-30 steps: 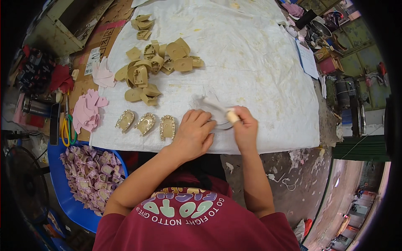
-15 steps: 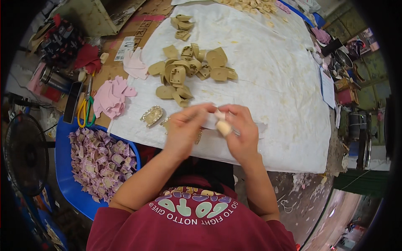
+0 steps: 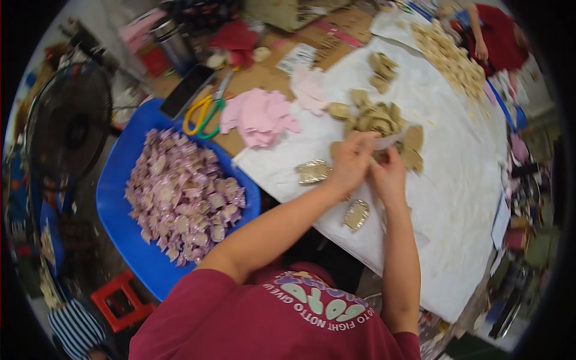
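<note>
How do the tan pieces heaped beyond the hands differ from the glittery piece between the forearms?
The tan pieces look plain and dull; the glittery piece has a sparkly rim. The tan pieces overlap in a heap; the glittery piece lies apart. Both rest on the white sheet.

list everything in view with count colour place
sheet: one, white, middle and right
tan pieces: many, tan, on sheet
glittery pieces: at least two, gold, sheet edge
pale strip: one, whitish, by tan pieces
pink pieces: two piles, pink, upper middle
scissors: one pair, yellow and green handles, upper left
dark slab: one, black, beside scissors
tub: one, blue, left
purple pieces: many, purple, in tub
fan: one, dark, far left
stool: one, red, lower left
striped cloth: one, dark and white, lower left
flask: one, silvery, upper left
cream pieces: many, cream, upper right
other person: one, red clothing, upper right
shirt: one, maroon, bottom
left hand: one, bare, seems to pinch pale strip
right hand: one, bare, beside pale strip, grip unclear
</note>
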`<state>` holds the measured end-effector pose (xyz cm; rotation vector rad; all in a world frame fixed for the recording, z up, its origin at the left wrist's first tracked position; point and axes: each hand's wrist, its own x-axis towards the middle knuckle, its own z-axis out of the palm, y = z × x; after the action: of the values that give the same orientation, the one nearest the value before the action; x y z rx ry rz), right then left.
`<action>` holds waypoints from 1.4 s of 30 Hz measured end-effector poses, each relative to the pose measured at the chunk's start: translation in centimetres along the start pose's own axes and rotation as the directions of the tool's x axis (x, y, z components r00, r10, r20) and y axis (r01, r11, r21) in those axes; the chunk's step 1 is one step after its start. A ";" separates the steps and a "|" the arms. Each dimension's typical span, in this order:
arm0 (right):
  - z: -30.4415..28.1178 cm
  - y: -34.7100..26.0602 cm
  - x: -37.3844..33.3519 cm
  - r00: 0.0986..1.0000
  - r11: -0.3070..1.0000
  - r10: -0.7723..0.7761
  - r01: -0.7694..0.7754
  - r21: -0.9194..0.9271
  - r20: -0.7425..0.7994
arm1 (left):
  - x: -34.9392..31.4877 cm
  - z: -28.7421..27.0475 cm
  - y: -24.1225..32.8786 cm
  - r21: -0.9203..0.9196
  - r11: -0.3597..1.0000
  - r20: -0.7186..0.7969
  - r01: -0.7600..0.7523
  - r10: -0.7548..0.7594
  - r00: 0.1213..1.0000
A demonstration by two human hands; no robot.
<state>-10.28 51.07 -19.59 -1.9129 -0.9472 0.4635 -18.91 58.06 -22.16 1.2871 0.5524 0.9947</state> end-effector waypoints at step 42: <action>-6.4 -6.7 -11.9 0.930 0.932 -0.308 0.337 0.133 -0.199 | -3.9 -0.2 10.1 -0.509 0.735 0.218 0.448 -0.393 0.893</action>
<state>-16.55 40.08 -11.30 -1.5800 -1.0493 0.1690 -24.06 54.58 -13.25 0.6406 0.4133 0.6297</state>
